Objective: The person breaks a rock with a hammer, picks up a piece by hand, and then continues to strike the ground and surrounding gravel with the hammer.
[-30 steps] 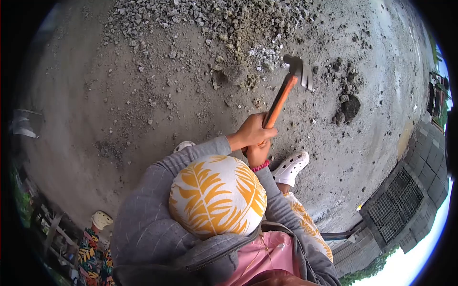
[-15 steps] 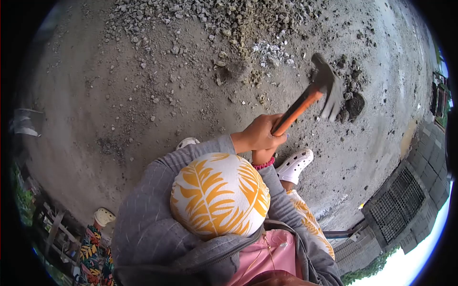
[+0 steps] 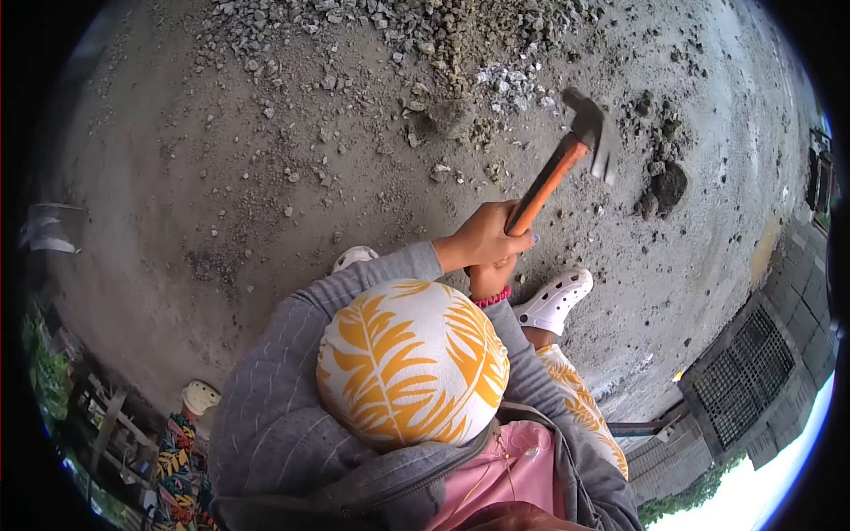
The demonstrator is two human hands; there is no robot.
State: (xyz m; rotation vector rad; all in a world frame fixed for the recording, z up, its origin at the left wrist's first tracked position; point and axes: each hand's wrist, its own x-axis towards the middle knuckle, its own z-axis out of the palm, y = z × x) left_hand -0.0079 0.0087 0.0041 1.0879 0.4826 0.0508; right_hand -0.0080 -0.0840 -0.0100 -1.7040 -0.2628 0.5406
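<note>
Widest lane is left of the left hand [image 3: 485, 237]: open ground [image 3: 142, 257], only loose gravel and grit to skim over. Far side, a gravel heap [image 3: 443, 35] blocks a low sweep. Hammer [image 3: 551, 184] slants far-right out of both hands, cutting off that diagonal; dark lumps [image 3: 668, 186] sit right of its head. Near side, patterned knee [image 3: 412, 363] walls it off. White clog [image 3: 560, 299] crowds the right hand [image 3: 491, 276] on its right.
</note>
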